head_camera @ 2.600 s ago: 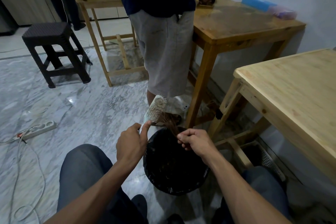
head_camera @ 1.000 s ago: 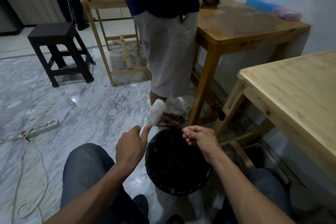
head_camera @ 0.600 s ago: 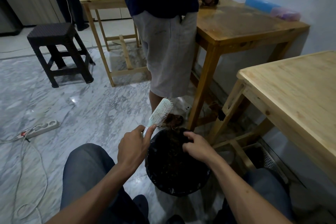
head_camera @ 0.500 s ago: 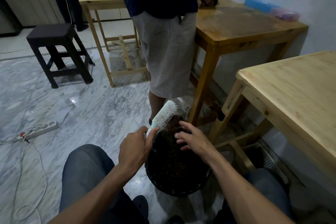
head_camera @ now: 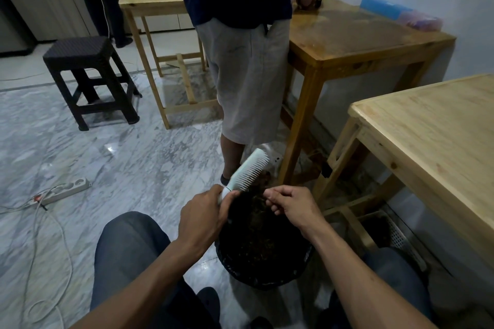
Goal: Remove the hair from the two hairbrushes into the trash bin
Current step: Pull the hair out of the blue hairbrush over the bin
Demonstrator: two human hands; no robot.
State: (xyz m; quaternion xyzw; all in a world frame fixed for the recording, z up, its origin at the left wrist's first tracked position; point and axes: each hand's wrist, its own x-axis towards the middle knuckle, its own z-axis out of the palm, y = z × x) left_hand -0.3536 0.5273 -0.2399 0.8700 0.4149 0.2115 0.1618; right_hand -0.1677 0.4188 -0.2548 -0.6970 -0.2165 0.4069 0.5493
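- Round black-lined trash bin (head_camera: 263,272), lower centre, between knees: pinched strands could drift past rim.
- Right hand (head_camera: 290,205) fingertips pinched over bin; contents unclear.
- Left hand (head_camera: 203,218) grips pale plastic hairbrush (head_camera: 247,172) handle; bristles look nearly clean, leftover strands may snag.

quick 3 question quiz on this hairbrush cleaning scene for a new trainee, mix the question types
1. True or false: the left hand holds the white hairbrush by its handle.
2. What sits directly under both hands? A) black stool B) trash bin C) power strip
3. Fill in: the right hand has its fingertips ____ together.

Key: 1 true. 2 B, the trash bin. 3 pinched.
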